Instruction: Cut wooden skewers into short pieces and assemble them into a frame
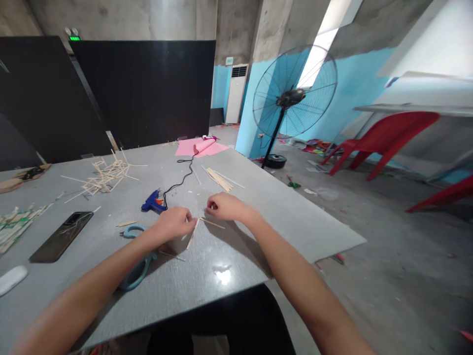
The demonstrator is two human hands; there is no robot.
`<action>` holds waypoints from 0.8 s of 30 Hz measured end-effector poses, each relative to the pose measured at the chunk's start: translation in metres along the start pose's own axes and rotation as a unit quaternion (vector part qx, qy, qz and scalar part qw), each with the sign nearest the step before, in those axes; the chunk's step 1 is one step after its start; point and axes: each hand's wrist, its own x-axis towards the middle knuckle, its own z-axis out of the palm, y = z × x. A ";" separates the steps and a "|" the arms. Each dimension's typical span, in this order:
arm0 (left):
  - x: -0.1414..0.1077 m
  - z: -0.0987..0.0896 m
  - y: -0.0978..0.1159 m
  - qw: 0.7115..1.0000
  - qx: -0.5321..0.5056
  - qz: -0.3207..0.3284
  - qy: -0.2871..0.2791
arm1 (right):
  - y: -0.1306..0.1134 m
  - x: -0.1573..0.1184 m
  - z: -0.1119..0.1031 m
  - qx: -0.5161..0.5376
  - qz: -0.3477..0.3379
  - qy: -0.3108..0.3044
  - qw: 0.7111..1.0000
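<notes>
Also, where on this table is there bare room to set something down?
The widest patch lies between the right forearm, the loose wooden sticks and the right table edge. It is crowded left of the left hand: glue gun, scissors, smartphone, stick frame.

Craft workshop: glue gun (pixel 153 201), sticks (pixel 219 179), bare concrete (pixel 148 19).

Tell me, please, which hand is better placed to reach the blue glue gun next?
Probably the left hand: the glue gun lies just beyond it, while the right hand is farther off.
</notes>
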 end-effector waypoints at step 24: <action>-0.024 -0.075 -0.012 0.946 -0.241 0.024 0.215 | 0.020 0.017 0.008 0.048 0.146 0.185 0.971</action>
